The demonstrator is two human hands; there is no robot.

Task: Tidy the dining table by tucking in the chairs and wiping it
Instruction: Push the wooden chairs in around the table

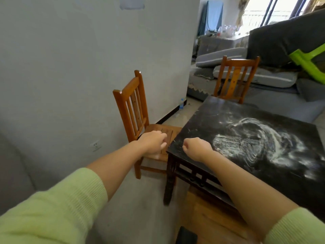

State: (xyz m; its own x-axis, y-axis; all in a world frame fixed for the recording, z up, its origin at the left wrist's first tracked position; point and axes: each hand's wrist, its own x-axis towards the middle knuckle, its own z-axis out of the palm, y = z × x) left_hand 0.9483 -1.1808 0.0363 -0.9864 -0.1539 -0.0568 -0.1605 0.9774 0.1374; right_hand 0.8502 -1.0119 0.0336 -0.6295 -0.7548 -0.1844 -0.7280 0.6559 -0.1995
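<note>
A dark square dining table (pixel 202 124) fills the right side, its top smeared with white powder (pixel 255 143). A wooden chair (pixel 135 110) stands at the table's left side, its seat partly under the edge. A second wooden chair (pixel 235 78) stands at the far side, its back against the table. My left hand (pixel 154 142) hovers over the near chair's seat with fingers curled and nothing in them. My right hand (pixel 197 148) is a loose fist above the table's near-left corner, holding nothing.
A white wall (pixel 70 67) runs close behind the left chair, with a socket (pixel 95 146) low down. Grey sofa cushions (pixel 263 76) and a green plastic item (pixel 309 60) lie beyond the table. A water bottle (pixel 181 103) stands on the floor by the wall.
</note>
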